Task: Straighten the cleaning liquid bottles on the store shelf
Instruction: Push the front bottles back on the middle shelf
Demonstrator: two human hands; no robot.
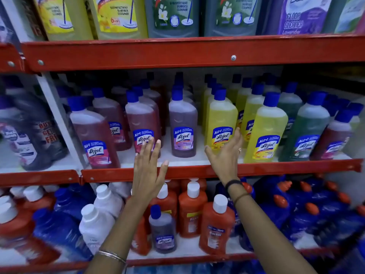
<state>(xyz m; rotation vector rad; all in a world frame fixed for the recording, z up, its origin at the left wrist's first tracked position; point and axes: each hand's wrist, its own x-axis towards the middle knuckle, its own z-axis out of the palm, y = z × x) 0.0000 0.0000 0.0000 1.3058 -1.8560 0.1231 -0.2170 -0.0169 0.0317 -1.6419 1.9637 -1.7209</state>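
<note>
On the middle shelf (197, 171) stand rows of blue-capped cleaning liquid bottles. A purple bottle (183, 123) stands upright between my hands. My left hand (149, 165) is open, fingers spread, with its fingertips in front of a pink bottle (142, 123). My right hand (226, 153) is open too, with its fingers against the lower label of a yellow bottle (221, 121). Another pink bottle (92, 135) at the left leans outward. A second yellow bottle (266, 131) and a green bottle (308, 131) tilt to the right.
The top shelf carries big yellow, green and lavender cleaner bottles (118, 14). The lower shelf holds orange white-capped bottles (216, 224), a small purple bottle (163, 230), white bottles and blue containers (296, 206). A white upright post (59, 119) divides the shelf at the left.
</note>
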